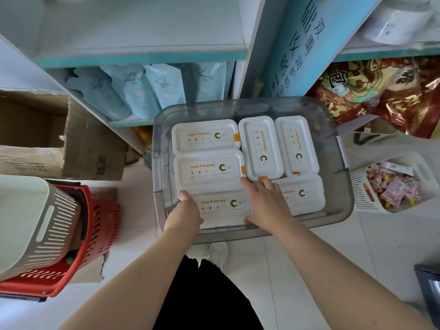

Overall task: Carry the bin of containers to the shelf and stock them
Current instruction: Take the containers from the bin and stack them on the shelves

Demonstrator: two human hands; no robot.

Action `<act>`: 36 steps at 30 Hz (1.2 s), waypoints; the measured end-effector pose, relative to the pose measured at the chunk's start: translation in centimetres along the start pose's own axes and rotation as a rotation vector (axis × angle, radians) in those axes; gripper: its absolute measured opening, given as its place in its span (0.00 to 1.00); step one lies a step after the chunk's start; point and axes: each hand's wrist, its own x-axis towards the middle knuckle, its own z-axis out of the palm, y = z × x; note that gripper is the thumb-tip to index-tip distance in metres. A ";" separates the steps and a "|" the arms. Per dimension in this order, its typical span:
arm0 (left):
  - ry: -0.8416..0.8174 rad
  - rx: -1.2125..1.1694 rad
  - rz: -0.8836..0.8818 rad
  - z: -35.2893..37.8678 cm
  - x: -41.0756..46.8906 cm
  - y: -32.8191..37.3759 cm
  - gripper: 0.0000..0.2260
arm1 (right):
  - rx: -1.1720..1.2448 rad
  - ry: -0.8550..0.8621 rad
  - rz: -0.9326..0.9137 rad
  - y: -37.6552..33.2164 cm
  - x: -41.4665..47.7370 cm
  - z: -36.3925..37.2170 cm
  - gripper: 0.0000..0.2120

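A clear grey plastic bin [341,201] sits on the white floor in front of the shelf [142,57]. Several white lidded containers with green and orange labels lie flat inside it. My left hand [187,208] curls round the left end of the nearest left container [221,206]. At the same container's right end my right hand [264,201] holds on, fingers reaching down beside a neighbouring container [301,194] and thumb at the near edge. Two more containers [207,136] lie lengthwise at the back left, and two [260,148] stand crosswise at the back right.
Light blue pouches [142,91] fill the low shelf behind the bin. An open cardboard box [78,144] and a red basket [78,253] holding a grey slotted bin stand at the left. At the right are red snack bags [381,91] and a white basket of sweets [395,186].
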 end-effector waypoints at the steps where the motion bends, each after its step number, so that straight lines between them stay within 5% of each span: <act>1: -0.004 -0.062 -0.019 -0.1 0.1 0.1 0.34 | 0.017 -0.001 0.009 -0.1 0.1 0.0 0.50; 6: -0.039 -0.326 -0.077 -0.8 0.5 0.1 0.21 | 0.138 -0.044 0.070 0.1 0.8 -0.2 0.45; 14: -0.038 -0.461 -0.035 -3.7 -2.0 -0.7 0.18 | 0.590 -0.184 0.208 0.8 0.5 -3.5 0.38; 28: 0.256 -0.531 0.232 -19.4 -8.9 -0.8 0.26 | 0.601 0.103 0.110 -1.6 -3.8 -23.0 0.42; 33: 0.386 -0.550 0.308 -26.8 -13.0 -1.3 0.29 | 0.618 0.168 -0.044 -3.5 -6.3 -31.9 0.23; 36: 0.459 -0.591 0.351 -31.4 -15.6 -1.9 0.30 | 0.614 0.219 -0.096 -4.4 -7.2 -36.6 0.22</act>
